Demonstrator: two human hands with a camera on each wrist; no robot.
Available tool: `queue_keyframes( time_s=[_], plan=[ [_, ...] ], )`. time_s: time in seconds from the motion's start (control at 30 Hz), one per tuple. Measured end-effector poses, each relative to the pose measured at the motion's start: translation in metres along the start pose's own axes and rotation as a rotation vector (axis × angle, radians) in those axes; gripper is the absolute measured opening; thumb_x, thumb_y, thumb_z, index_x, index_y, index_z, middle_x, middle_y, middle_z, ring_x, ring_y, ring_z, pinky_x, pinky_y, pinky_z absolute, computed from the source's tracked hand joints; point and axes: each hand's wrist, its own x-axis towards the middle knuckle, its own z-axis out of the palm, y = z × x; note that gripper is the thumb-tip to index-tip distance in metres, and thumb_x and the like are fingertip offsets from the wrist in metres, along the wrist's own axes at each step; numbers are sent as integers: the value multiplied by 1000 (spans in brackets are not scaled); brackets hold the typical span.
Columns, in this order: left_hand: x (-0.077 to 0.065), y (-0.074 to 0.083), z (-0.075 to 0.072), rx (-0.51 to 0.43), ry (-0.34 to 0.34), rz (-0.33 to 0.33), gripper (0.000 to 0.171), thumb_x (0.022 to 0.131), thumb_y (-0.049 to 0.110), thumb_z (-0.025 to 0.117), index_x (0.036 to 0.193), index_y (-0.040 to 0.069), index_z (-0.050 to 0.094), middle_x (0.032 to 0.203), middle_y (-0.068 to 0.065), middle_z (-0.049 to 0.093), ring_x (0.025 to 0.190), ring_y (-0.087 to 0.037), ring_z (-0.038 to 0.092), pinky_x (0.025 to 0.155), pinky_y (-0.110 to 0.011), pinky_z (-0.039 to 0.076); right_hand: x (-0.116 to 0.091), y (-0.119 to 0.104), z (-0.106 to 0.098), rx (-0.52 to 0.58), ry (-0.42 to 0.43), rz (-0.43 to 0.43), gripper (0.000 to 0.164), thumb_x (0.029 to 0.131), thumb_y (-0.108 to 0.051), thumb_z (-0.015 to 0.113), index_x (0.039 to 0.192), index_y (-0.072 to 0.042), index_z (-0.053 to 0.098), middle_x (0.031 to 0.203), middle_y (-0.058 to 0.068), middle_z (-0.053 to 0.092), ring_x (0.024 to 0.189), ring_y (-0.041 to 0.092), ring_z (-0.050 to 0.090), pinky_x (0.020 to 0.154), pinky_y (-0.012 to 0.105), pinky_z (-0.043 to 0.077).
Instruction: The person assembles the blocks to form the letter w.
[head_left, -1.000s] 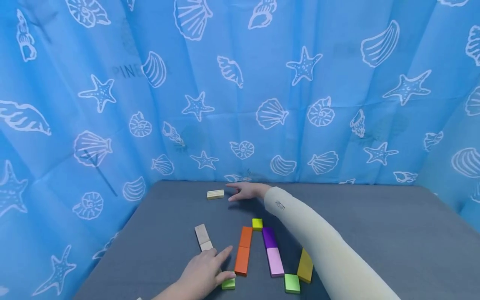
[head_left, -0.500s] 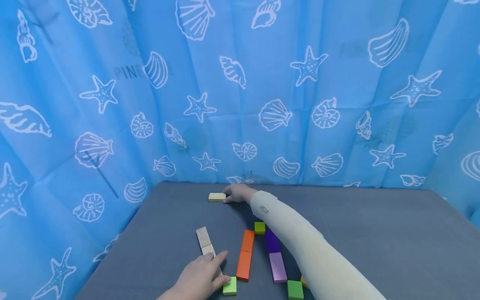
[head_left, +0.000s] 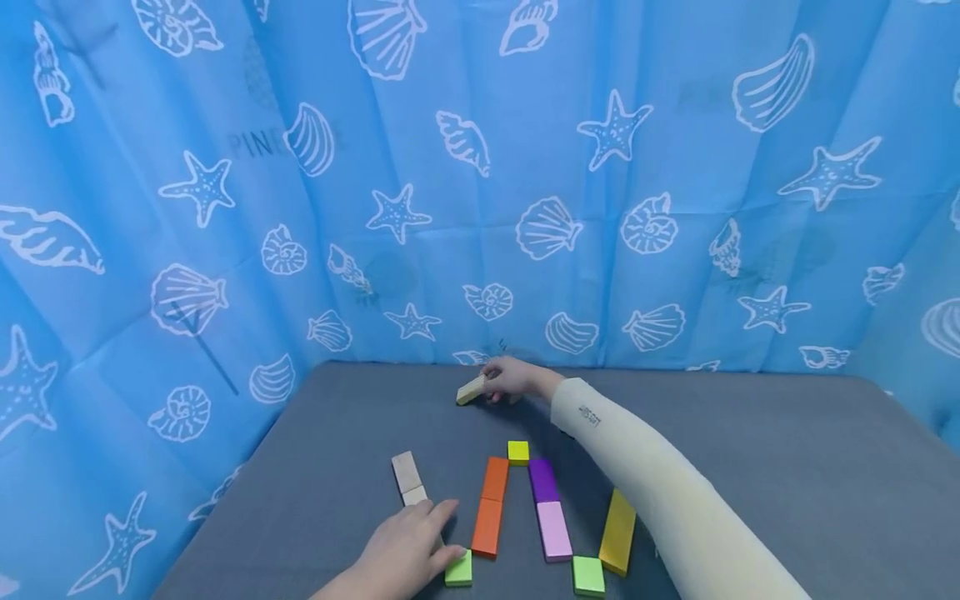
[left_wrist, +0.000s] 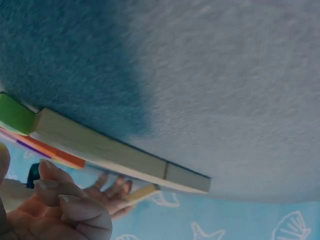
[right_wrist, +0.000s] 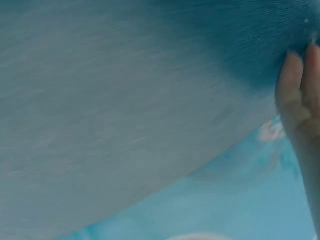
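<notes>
At the far side of the table, my right hand pinches a pale wooden block, which is tilted. The left wrist view shows that block sticking out from the right hand's fingers; in the right wrist view only part of the hand appears, at the right edge. My left hand is low over a row of pale wooden blocks, its thumb at a light green block. The left wrist view shows its fingers loosely bent beside the row, holding nothing.
Two orange blocks slant up to a yellow block. From there a purple block and a pink block slant down to another green block, beside a dark yellow block. A blue shell-print curtain stands behind the table.
My right hand reached left to the pale block, took hold of it and drew it to the right, turning it. My left hand has stayed almost in place.
</notes>
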Motion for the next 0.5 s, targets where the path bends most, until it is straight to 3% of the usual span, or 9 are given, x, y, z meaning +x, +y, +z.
queue_keyframes(
  time_s=[0.17, 0.37, 0.5],
  plan=[
    [3, 11, -1, -13, 4, 11, 55, 88, 43, 69, 131, 10, 59, 86, 3, 57, 69, -7, 48, 60, -31, 46, -27, 16, -14, 192, 27, -1, 28, 101, -15, 52, 122, 4, 50, 110, 20, 63, 99, 34, 64, 76, 44, 54],
    [9, 24, -4, -49, 47, 60, 54, 88, 39, 70, 131, 8, 59, 91, -1, 62, 73, -9, 54, 62, -32, 49, -66, 24, -23, 318, 78, -76, 36, 102, -13, 47, 130, 10, 42, 122, 29, 56, 111, 44, 58, 82, 49, 53],
    [17, 36, -3, -42, 55, 77, 56, 87, 41, 71, 131, 8, 59, 81, 3, 54, 67, -10, 48, 57, -28, 43, -89, 28, -25, 355, 112, -106, 44, 103, -9, 44, 140, 12, 34, 128, 31, 52, 116, 48, 53, 85, 49, 52]
  ],
)
